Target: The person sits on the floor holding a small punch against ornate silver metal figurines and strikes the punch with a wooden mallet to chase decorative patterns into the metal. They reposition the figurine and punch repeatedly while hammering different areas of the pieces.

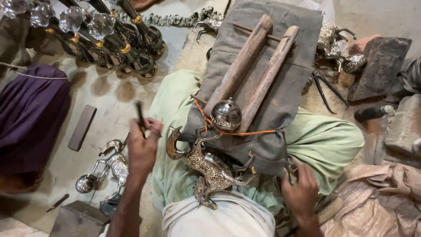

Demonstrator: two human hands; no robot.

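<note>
Head view: your left hand [142, 147] grips a thin dark tool [140, 115] upright; your right hand [301, 191] is closed on something I cannot make out, beside the brass animal figure [209, 169] on your lap.

No packages, labels, signs or screens visible.

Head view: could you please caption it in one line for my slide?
Left hand raises a thin dark tool beside an ornate brass animal figure on the lap.
</note>
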